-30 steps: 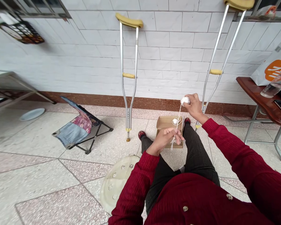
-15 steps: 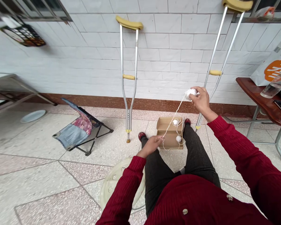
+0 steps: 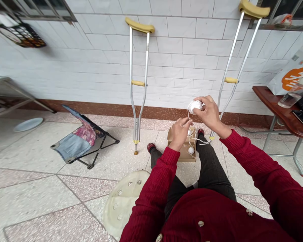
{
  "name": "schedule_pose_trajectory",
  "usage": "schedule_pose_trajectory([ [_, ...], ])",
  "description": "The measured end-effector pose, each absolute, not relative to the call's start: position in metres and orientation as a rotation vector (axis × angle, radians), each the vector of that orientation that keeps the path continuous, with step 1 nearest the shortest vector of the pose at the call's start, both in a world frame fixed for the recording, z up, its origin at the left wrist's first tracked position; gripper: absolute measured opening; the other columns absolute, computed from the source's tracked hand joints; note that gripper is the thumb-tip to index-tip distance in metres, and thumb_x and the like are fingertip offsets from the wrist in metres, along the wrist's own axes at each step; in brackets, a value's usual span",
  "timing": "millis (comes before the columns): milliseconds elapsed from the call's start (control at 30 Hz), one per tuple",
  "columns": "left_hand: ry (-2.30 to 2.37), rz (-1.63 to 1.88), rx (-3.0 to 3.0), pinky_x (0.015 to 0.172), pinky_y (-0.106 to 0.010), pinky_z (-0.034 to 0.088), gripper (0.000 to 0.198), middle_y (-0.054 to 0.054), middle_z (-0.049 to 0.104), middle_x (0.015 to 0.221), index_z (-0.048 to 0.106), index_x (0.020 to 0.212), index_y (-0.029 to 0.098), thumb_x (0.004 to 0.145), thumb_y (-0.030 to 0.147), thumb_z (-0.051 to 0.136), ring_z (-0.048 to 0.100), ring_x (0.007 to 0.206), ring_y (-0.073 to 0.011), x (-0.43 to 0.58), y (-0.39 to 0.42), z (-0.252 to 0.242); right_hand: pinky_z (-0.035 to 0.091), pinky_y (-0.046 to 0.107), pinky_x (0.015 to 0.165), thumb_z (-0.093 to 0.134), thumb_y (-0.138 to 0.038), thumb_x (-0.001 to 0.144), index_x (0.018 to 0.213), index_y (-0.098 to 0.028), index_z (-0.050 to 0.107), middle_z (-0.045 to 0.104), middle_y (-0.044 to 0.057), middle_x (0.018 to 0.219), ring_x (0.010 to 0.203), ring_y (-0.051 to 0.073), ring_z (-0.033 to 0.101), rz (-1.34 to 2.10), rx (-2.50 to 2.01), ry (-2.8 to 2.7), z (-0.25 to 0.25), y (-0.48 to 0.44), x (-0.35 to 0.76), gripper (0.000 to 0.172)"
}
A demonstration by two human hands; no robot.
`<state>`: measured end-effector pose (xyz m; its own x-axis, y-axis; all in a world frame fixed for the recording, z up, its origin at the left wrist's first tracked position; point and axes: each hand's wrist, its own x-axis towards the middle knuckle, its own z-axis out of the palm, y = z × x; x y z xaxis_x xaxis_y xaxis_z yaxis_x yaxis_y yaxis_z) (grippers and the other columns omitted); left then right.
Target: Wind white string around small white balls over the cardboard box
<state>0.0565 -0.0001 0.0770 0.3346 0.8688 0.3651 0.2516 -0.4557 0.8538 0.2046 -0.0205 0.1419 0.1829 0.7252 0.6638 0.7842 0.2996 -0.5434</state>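
Note:
A ball of white yarn (image 3: 195, 107) is gripped in the fingers of my right hand (image 3: 209, 112), raised above the floor. Just below and to its left, my left hand (image 3: 179, 131) pinches the yarn strand (image 3: 188, 114) that comes off the ball. Under my hands, between my feet, lies an opened cardboard box (image 3: 187, 157). Inside it are two smaller white balls, one (image 3: 191, 150) near the front and another (image 3: 189, 132) partly hidden behind my left hand. Loose strands trail over the box and toward my right leg.
Two crutches lean on the tiled wall, one (image 3: 138, 84) ahead and one (image 3: 231, 80) to the right. A folding chair (image 3: 78, 143) stands left, a pale round stool (image 3: 121, 201) beside me. At right, a brown table (image 3: 275, 101) carries a bag and bottle (image 3: 290, 98).
My left hand has risen toward the ball, so the stretch of yarn between my hands is much shorter. My right hand has moved slightly left and down with the ball.

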Motion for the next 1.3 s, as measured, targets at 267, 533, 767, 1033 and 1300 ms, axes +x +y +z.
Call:
schedule_pose_trajectory([
  [267, 0.544, 0.962, 1.498, 0.095, -0.032, 0.044, 0.033, -0.005, 0.072, 0.078, 0.069, 0.067, 0.016, 0.087, 0.036, 0.053, 0.066, 0.093, -0.0208, 0.04, -0.031, 0.082, 0.046, 0.033, 0.07, 0.058, -0.026, 0.076, 0.112, -0.021, 0.062, 0.052, 0.006, 0.104, 0.078, 0.019, 0.056, -0.174, -1.591, -1.566, 0.109, -0.004, 0.226, 0.037],
  [533, 0.681, 0.959, 1.386, 0.098, -0.036, 0.04, 0.024, -0.002, 0.069, 0.064, 0.065, 0.064, 0.016, 0.082, 0.029, 0.055, 0.066, 0.093, -0.0218, 0.02, -0.017, 0.054, 0.045, 0.033, 0.071, 0.059, -0.027, 0.076, 0.111, -0.021, 0.062, 0.053, 0.006, 0.104, 0.076, 0.019, 0.055, -0.138, -1.533, -1.543, 0.107, -0.008, 0.217, 0.036],
  [767, 0.452, 0.782, 1.334, 0.089, -0.036, 0.046, 0.03, -0.004, 0.065, 0.058, 0.062, 0.07, 0.016, 0.089, 0.036, 0.051, 0.067, 0.085, -0.0226, 0.02, -0.049, 0.07, 0.045, 0.032, 0.071, 0.063, -0.026, 0.07, 0.105, -0.021, 0.067, 0.056, 0.005, 0.099, 0.074, 0.018, 0.055, -0.046, -1.6, -1.449, 0.081, 0.011, 0.232, 0.036],
  [1033, 0.482, 0.519, 1.504, 0.083, -0.032, 0.047, 0.034, -0.006, 0.069, 0.068, 0.065, 0.076, 0.015, 0.09, 0.041, 0.049, 0.066, 0.081, -0.0204, 0.021, -0.059, 0.011, 0.025, 0.02, 0.039, 0.064, -0.03, 0.068, 0.089, -0.017, 0.066, 0.061, 0.001, 0.069, 0.049, 0.009, 0.049, 1.08, -1.277, -0.944, 0.06, 0.005, 0.224, 0.025],
  [1300, 0.828, 0.613, 2.089, 0.081, -0.032, 0.045, 0.035, -0.003, 0.07, 0.072, 0.067, 0.072, 0.015, 0.092, 0.032, 0.045, 0.062, 0.072, -0.0182, 0.009, -0.006, -0.014, 0.03, 0.016, 0.037, 0.067, -0.023, 0.071, 0.098, -0.016, 0.066, 0.065, 0.003, 0.071, 0.048, 0.007, 0.051, 1.809, -1.137, -1.013, 0.039, -0.078, 0.206, 0.029],
])
